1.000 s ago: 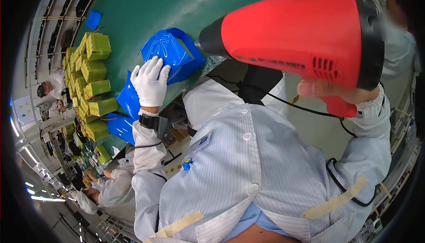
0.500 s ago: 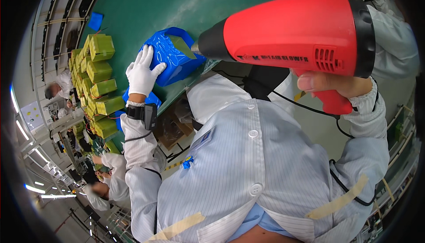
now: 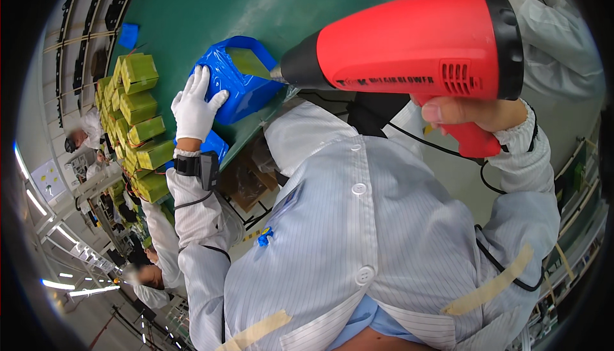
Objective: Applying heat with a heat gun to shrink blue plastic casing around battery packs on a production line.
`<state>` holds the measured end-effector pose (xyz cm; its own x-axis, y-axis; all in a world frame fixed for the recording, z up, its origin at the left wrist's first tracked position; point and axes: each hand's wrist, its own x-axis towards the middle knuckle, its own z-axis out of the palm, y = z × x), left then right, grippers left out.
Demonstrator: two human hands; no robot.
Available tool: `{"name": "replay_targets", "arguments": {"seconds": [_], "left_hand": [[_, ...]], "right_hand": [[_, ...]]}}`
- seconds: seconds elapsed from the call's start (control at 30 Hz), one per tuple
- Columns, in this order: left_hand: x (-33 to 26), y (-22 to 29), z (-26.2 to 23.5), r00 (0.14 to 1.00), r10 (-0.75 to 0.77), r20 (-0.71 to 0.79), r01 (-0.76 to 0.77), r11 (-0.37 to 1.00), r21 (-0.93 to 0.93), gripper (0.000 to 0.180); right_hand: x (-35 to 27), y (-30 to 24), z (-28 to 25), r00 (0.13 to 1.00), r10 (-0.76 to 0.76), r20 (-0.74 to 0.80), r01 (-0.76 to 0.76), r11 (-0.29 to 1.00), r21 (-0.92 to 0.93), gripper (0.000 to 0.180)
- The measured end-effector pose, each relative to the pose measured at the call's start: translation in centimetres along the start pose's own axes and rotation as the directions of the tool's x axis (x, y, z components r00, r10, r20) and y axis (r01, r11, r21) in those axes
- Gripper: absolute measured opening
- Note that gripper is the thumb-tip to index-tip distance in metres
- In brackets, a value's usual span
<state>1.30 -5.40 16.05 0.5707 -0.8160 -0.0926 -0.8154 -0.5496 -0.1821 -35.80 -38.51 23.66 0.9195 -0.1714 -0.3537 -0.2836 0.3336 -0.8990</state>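
The gloved left hand (image 3: 196, 111), thumb spread from its fingers, lies against the blue film-wrapped pack (image 3: 240, 92) on the green bench (image 3: 185, 5), seemingly steadying it, while the right hand (image 3: 489, 114) curls round the red heat gun (image 3: 403, 44), apparently to aim its nozzle (image 3: 277, 74) at the pack's open end (image 3: 251, 63).

Left hand (image 3: 195, 113) slides off the blue wrap's (image 3: 240, 98) face to its left side, thumb now apart on the near side. Wrap is turned: olive panel (image 3: 249, 63) now shows in the opening. Red heat gun (image 3: 409, 47) sits slightly further left, nozzle at the panel's right end. Co-worker's sleeve (image 3: 160, 232) now stretches toward the yellow-green boxes (image 3: 137, 108).
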Motion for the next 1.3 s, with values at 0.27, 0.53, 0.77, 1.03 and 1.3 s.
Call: {"name": "replay_targets", "arguments": {"seconds": [0.27,0.53,0.77,1.03,1.3], "left_hand": [[0.2,0.2,-0.2,1.0,0.013,0.006,-0.013,1.0,0.015,0.074],[0.2,0.1,-0.3,1.0,0.026,-0.002,-0.026,0.999,0.023,0.073],[0.2,0.2,-0.3,0.999,0.048,-0.021,-0.047,0.999,0.021,0.072],[0.0,-0.1,-0.1,0.999,0.047,-0.011,-0.046,0.999,0.026,0.072],[0.2,0.1,-0.2,0.999,0.046,-0.02,-0.045,0.999,0.026,0.072]], "right_hand": [[0.2,2.0,-0.3,0.999,0.028,-0.039,-0.027,1.0,0.008,0.03],[1.0,3.2,-0.5,0.988,0.138,-0.069,-0.134,0.989,0.065,0.034],[1.5,5.3,-1.2,1.0,0.021,-0.006,-0.021,1.0,0.015,0.032],[1.8,5.7,-1.5,0.99,0.142,-0.019,-0.14,0.988,0.067,0.028],[2.7,5.0,-1.4,0.983,0.176,-0.054,-0.173,0.984,0.047,0.028]]}}
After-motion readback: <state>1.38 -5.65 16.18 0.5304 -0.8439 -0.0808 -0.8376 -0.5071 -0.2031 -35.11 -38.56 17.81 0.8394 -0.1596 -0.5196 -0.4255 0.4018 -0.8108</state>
